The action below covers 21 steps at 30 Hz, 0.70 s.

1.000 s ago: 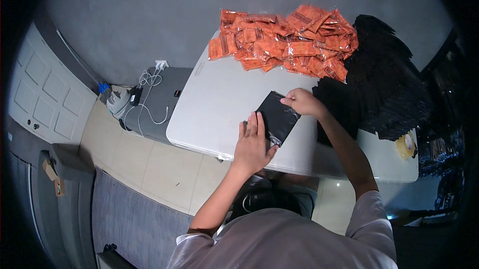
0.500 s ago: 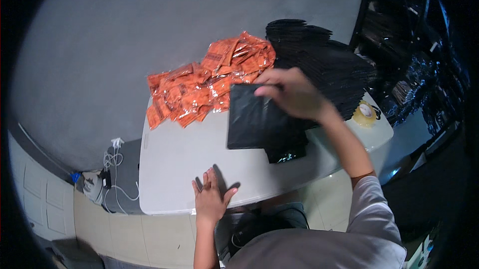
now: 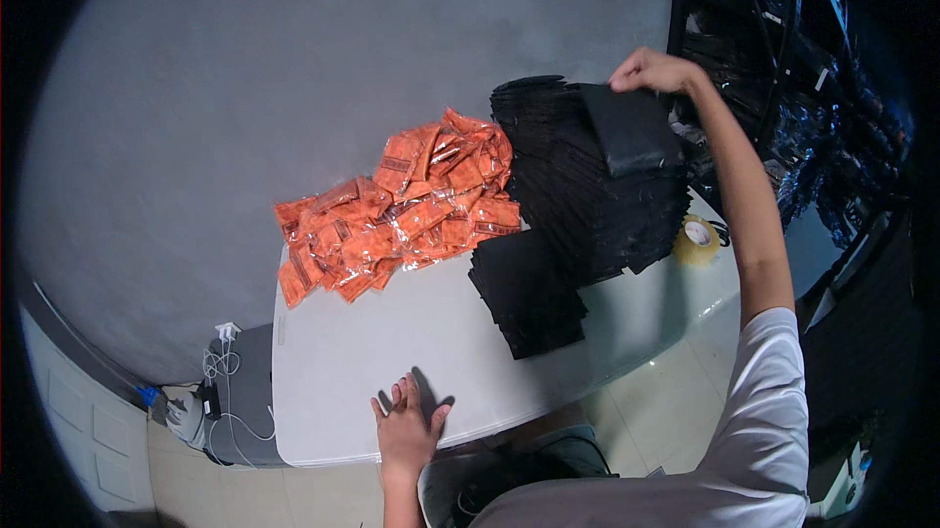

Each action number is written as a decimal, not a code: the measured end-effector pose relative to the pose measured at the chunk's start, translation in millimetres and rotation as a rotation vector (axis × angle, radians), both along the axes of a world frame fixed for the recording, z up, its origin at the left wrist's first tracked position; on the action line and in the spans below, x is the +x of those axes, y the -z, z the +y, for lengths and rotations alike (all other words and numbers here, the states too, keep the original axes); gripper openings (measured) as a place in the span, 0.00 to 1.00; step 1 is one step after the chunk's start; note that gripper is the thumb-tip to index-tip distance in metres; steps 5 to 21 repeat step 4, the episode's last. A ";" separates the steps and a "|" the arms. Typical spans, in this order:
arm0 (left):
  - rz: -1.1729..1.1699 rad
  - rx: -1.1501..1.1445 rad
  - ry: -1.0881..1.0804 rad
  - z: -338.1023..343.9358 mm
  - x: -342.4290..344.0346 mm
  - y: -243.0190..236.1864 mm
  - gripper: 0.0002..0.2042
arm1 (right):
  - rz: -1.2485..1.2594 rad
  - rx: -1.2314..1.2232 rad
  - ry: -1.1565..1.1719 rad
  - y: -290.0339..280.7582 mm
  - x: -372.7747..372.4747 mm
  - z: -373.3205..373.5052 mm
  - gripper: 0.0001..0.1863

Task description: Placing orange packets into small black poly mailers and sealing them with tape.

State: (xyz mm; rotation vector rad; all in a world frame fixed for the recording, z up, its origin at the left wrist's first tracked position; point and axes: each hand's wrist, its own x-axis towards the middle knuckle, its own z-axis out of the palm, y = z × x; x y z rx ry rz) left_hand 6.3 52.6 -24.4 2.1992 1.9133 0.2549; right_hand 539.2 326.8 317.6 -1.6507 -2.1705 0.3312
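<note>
Up at the far right, my right hand [image 3: 654,72] pinches the top edge of a flat black plastic bag [image 3: 636,131]. The bag hangs over a large pile of black bags [image 3: 548,156], covering part of it. My left hand [image 3: 406,427] lies palm down on the white table [image 3: 352,361] by its front edge, fingers spread, with nothing in it. A smaller stack of black bags [image 3: 529,293] rests in front of the large pile. To its left is a heap of orange packets [image 3: 392,210] in clear shiny wrapping.
A roll of clear tape [image 3: 697,239] lies near the table's right edge. Dark shelving with shiny black material [image 3: 803,136] stands at the right. A grey wall [image 3: 294,68] is behind the table. White cables and a plug [image 3: 227,361] are left of it.
My right hand has carried the black plastic bag up and to the right, from above the small stack to over the large pile. My left hand stays on the table. The view has shifted slightly.
</note>
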 end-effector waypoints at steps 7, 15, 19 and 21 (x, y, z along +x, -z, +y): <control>0.069 -0.017 -0.026 -1.0 0.0 16.8 0.48 | -0.231 0.306 0.050 43.1 -29.4 19.9 0.15; 0.069 -0.017 -0.026 -1.0 0.0 16.8 0.48 | -0.231 0.306 0.050 43.1 -29.4 19.9 0.15; 0.069 -0.017 -0.026 -1.0 0.0 16.8 0.48 | -0.231 0.306 0.050 43.1 -29.4 19.9 0.15; 0.069 -0.017 -0.026 -1.0 0.0 16.8 0.48 | -0.231 0.306 0.050 43.1 -29.4 19.9 0.15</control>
